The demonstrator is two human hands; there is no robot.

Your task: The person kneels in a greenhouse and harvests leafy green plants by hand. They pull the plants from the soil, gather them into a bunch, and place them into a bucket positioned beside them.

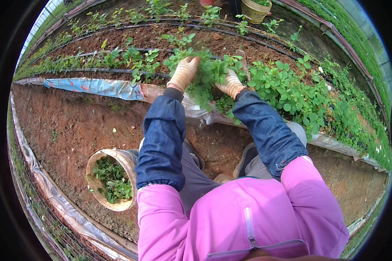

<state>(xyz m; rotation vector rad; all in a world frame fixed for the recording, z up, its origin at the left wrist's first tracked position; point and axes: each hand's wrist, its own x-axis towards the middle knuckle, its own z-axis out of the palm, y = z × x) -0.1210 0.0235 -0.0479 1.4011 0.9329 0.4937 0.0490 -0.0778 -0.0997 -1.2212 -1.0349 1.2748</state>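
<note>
Left hand (184,74) and right hand (231,85), in cream ribbed gloves: apart, flanking a loose green leafy clump (209,73), apparently to reach it from both sides; fingers partly buried, grip cannot be told. Clump: near edge of raised brown soil bed (231,43). Round whitish plastic bucket (126,164), holding loose green leaves (113,180): near left, likely for easy reach. Thin black hose (117,70): left, along bed. Flat brown stake (244,65): just right of right hand, possible obstacle. Yellowish bucket (253,13): far right.
</note>
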